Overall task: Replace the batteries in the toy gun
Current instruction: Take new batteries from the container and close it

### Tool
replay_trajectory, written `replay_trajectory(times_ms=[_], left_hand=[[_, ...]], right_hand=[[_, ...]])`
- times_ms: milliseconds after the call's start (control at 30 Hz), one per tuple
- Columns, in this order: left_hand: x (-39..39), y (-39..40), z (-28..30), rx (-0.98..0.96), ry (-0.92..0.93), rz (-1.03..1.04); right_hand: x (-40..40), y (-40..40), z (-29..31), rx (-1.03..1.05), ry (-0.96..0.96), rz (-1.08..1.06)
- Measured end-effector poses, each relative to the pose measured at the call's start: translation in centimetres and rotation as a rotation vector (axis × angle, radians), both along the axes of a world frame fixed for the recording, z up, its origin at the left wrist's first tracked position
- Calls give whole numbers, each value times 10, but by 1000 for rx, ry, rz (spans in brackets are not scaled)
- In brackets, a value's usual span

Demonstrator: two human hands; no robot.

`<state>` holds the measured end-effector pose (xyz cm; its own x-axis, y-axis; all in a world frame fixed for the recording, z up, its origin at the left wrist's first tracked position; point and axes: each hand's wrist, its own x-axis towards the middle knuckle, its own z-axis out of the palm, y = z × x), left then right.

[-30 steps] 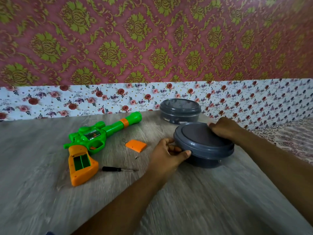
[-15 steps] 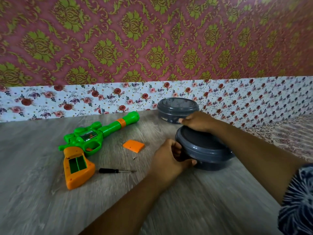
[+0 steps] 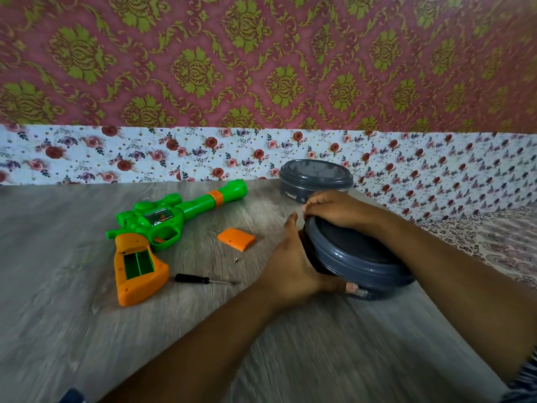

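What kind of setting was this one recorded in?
Probably a home room, worked at floor level: wood-grain surface, damask wallpaper above a floral border, and patterned bedding or fabric at right.

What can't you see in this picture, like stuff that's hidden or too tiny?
Head view only:
- Inside the near box: its lid is on, and the left hand and right hand cover its sides.
- Inside the far box: lid on, front partly behind the right hand.
- The screw: too small for detail.
- The gun: its battery slot looks empty, but the far side is hidden.
- No batteries show anywhere.
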<state>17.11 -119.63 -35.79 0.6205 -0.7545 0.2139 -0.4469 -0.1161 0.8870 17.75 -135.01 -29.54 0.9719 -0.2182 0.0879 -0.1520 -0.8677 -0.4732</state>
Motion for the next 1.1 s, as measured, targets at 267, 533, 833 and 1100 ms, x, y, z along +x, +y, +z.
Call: replay_trajectory(times_ms=[267, 533, 833, 1100], left_hand=[[6, -1, -8, -54, -22, 23], [7, 1, -5, -29, -68, 39], [-2, 6, 2, 165, -280, 65], [6, 17, 2, 180, -544, 104]], right_hand=[[-1, -2, 1, 77, 6, -16], [-4, 0, 14, 243, -120, -64], [-42, -46, 26, 491, -329, -418], [-78, -109, -2, 776, -208, -830]])
